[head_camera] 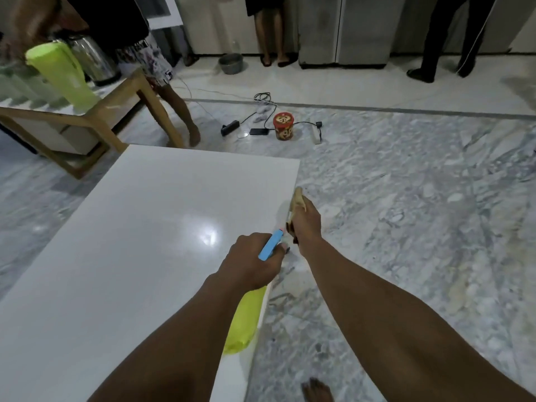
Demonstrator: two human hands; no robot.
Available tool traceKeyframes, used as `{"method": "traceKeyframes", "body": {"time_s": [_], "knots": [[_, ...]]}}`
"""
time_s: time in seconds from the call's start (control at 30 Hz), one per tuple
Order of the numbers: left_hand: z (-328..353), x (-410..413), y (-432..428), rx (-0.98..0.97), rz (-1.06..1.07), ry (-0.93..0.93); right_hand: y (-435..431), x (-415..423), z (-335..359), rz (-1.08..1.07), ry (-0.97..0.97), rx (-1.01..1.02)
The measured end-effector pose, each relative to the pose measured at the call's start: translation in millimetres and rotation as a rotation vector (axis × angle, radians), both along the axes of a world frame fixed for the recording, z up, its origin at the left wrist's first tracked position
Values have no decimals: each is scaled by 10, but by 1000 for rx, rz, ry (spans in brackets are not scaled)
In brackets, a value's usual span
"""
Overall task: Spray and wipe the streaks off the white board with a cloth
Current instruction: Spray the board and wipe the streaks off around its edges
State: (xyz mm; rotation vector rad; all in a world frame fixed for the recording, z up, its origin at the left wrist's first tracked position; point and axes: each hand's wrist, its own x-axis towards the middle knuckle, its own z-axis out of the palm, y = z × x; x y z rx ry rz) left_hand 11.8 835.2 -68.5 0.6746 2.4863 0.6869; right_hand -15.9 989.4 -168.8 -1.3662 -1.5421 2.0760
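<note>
1. Gripping a lime-green plastic spray bottle [246,320] with blue trigger head in left hand [252,256], low over the right edge of the glossy white rectangular board [130,242] — risk of misting the marble floor [406,198] instead.
2. Clutching a bunched tan cloth [297,198] in right hand [307,224], just beside that edge — could slide off.
3. Counted: one board, one cloth, one bottle in hand.

Hands: two, the left hand [255,256] and the right hand [306,221]
Spray bottles: two, one spray bottle [245,323] by the hands, another [62,74] at the far left
White board [130,242]: one
Cloth [297,198]: one
Table [116,111]: one, wooden
Kettle [92,60]: one
Red tin [283,126]: one, on the floor [406,198]
Metal bowl [231,62]: one, on the floor
Other people standing: three [174,105], [271,33], [446,39]
</note>
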Motion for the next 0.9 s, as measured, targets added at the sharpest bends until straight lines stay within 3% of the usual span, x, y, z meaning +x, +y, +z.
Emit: {"method": "traceKeyframes", "body": {"time_s": [0.27,0.37,0.9], "knots": [[-215,-1069,751,31,24,72,751,-1283,-412,61,35,345],[-340,-1251,844,42,21,92,947,-1555,-584,175,-22,459],[-527,-1111,692,114,13,68,666,-1300,-792,244,-117,595]]}}
